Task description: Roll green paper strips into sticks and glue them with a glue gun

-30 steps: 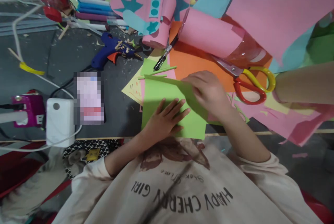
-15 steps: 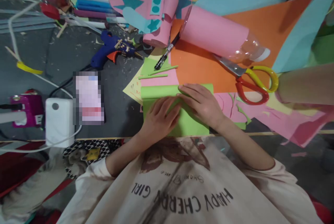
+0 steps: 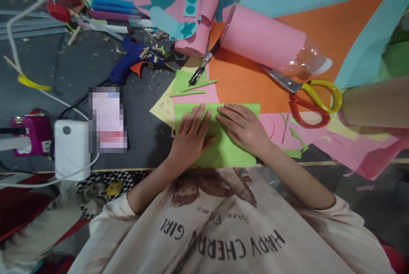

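A folded sheet of light green paper (image 3: 223,152) lies at the near edge of the dark table (image 3: 79,65). My left hand (image 3: 191,135) rests flat on its left half, fingers stretched toward the far fold. My right hand (image 3: 244,129) lies flat on the right half, fingers pointing left along the fold. Both hands press the paper and hold nothing.
Red and yellow scissors (image 3: 306,95) lie on orange paper (image 3: 243,80) to the right. A pink-wrapped plastic bottle (image 3: 265,39), a black pen (image 3: 201,67), two thin green paper rolls (image 3: 191,90) and a blue glue gun (image 3: 134,59) lie beyond. A white power adapter (image 3: 70,148) sits left.
The green sheet has been folded over toward me. My right hand let go of the raised edge, and both hands now lie flat on the folded paper.
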`<action>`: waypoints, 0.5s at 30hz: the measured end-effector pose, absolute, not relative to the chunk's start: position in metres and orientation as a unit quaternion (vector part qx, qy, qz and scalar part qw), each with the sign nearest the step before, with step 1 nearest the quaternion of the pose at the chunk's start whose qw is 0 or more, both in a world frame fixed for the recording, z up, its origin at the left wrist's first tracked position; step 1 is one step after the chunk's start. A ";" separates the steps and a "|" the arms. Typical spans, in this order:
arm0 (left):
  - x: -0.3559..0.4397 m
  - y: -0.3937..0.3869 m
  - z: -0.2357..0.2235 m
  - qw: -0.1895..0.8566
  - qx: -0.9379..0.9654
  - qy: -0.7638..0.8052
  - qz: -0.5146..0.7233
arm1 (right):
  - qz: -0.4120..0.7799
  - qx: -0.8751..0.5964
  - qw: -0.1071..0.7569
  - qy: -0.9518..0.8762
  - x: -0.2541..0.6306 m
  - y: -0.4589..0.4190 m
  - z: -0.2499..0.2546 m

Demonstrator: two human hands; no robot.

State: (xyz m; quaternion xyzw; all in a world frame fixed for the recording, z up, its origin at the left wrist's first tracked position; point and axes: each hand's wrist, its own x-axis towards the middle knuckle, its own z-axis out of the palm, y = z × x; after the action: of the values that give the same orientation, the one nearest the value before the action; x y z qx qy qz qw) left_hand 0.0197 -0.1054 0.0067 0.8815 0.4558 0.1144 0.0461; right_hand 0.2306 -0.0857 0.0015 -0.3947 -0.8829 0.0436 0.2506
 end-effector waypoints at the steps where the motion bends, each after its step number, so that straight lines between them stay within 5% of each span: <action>1: 0.020 -0.106 0.006 0.051 0.880 0.458 0.112 | 0.050 -0.396 0.246 -0.883 0.231 -0.086 0.000; 15: 0.022 -0.094 0.010 0.081 0.883 0.458 0.064 | 0.096 -0.451 0.169 -0.871 0.230 -0.087 -0.003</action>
State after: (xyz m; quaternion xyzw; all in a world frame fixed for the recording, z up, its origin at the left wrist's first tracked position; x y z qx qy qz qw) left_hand 0.0218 -0.0943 0.0103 0.8827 0.4584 0.0640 0.0815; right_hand 0.2296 -0.0871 -0.0034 -0.4515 -0.8709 0.0956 0.1689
